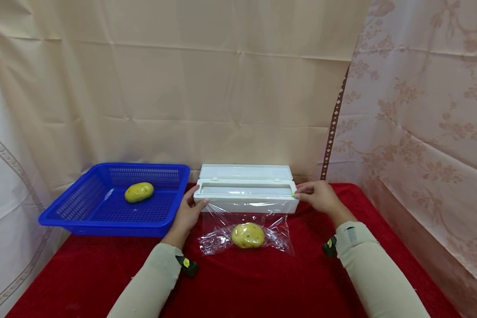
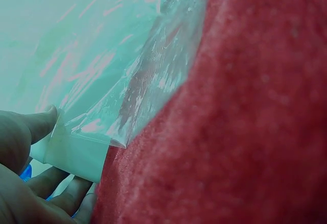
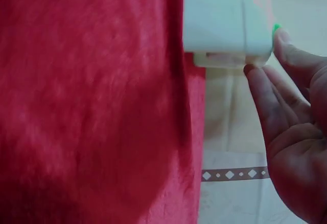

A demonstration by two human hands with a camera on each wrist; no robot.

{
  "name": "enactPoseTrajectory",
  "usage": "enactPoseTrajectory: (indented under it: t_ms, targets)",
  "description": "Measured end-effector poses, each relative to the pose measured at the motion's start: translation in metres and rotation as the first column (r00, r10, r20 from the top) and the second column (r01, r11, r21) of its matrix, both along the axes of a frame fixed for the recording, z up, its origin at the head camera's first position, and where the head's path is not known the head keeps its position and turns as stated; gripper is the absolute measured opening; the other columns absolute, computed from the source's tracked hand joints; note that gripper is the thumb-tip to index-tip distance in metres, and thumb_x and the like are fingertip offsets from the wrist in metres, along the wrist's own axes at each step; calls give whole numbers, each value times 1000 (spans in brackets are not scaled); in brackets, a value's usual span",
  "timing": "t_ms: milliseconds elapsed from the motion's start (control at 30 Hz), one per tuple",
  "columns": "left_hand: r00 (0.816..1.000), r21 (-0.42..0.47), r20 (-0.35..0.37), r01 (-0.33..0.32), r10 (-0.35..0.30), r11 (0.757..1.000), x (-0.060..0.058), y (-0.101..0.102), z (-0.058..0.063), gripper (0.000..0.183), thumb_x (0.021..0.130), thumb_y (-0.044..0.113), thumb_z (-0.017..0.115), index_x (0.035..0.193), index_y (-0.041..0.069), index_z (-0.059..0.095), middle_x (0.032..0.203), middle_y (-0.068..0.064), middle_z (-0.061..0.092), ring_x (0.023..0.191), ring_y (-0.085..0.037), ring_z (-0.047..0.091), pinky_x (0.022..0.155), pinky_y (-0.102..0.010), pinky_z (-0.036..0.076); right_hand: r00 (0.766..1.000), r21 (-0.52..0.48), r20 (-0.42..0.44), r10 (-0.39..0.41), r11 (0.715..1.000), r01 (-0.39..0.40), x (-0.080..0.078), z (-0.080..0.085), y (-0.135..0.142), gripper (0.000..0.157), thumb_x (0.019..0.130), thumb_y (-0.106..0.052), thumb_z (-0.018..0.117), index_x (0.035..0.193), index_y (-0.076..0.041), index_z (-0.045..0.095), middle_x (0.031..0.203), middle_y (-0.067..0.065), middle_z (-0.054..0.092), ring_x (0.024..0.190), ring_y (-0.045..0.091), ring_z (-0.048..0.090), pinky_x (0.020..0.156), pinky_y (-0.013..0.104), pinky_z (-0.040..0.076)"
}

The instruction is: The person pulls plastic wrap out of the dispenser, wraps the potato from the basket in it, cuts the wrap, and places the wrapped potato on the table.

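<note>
A white cling film dispenser (image 1: 246, 206) stands on the red cloth with its lid (image 1: 246, 171) raised at the back. Clear film (image 1: 276, 223) runs down from its front edge over a potato (image 1: 248, 235) lying on the cloth. My left hand (image 1: 188, 214) grips the dispenser's left end, thumb on the front over the film, fingers around the end. At the right end, my right hand (image 1: 322, 195) pinches the corner: the thumb is on a small green slide cutter (image 3: 277, 27) and a fingertip touches the end wall below it.
To the left, a blue plastic basket (image 1: 121, 229) holds another potato (image 1: 139, 192). A beige curtain (image 1: 222, 88) hangs close behind the dispenser, and a patterned curtain (image 1: 429, 132) borders the right side. The red cloth (image 1: 270, 287) extends toward me.
</note>
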State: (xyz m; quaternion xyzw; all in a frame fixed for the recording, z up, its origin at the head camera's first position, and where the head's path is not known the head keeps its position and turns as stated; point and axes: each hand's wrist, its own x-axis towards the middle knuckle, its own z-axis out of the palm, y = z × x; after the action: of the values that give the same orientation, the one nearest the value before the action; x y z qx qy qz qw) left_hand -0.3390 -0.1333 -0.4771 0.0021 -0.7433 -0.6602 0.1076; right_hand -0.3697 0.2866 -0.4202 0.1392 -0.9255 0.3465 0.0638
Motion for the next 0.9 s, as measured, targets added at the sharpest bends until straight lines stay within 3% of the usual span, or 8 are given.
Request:
enactPoseTrajectory:
  t_ms: [100,167,300,367,533,667,767,900]
  targets:
    - [1000,-1,3,-1,1,1000,1,0,0,66,97,5,70,157,5,41,155,-26,44,137,-38,47,116,-48,37,1000,14,-15,-12,1000,12,1,-1,0,13,91,-17,80,100,-8,81,118,16,76,109,32,72,88,36,56]
    - [1000,-3,-1,-4,4,1000,1,0,0,66,97,5,70,157,5,41,155,-27,45,137,-39,47,118,-51,35,999,10,-30,-11,1000,11,3,0,-2,21,90,-19,80,107,-7,80,118,16,76,109,33,72,89,39,56]
    - [1000,-21,-17,-5,4,1000,1,0,-1,65,97,4,69,156,4,41,155,-28,45,136,-39,47,119,-52,34,995,56,-100,29,998,-23,9,-1,-10,42,85,-25,85,122,-8,75,126,19,70,118,38,64,101,55,50]
    - [999,-45,-33,2,-4,999,1,0,-1,64,98,4,68,156,3,41,155,-28,44,137,-40,47,118,-52,35,989,100,-138,56,994,-43,11,-2,-13,45,82,-27,88,123,-12,75,131,21,64,124,41,58,106,60,45]
    - [997,-146,-73,2,-13,989,1,2,1,62,99,4,66,155,1,41,154,-28,45,136,-40,49,116,-52,39,971,150,-225,78,988,-45,14,-5,-19,26,81,-22,89,106,-18,83,129,21,63,124,41,53,106,60,40]
    - [996,-224,-87,-18,-2,974,2,6,4,52,99,4,65,149,5,50,138,-28,58,117,-39,61,100,-47,49,957,139,-281,68,990,-30,17,-7,-22,14,80,-18,90,93,-17,84,124,19,67,118,40,56,102,56,40]
    - [991,-311,-133,-70,29,948,4,8,8,33,98,5,65,131,5,60,125,-26,63,110,-38,61,95,-46,48,950,113,-307,52,993,-18,19,-8,-23,11,79,-17,90,89,-17,84,122,18,68,117,38,57,104,55,38]
    - [976,-402,-202,-153,76,903,10,11,14,11,95,6,66,106,6,63,128,-24,60,123,-41,54,104,-51,41,948,76,-317,31,997,-8,23,-9,-25,10,79,-17,90,86,-17,83,120,18,69,116,39,57,104,55,38]
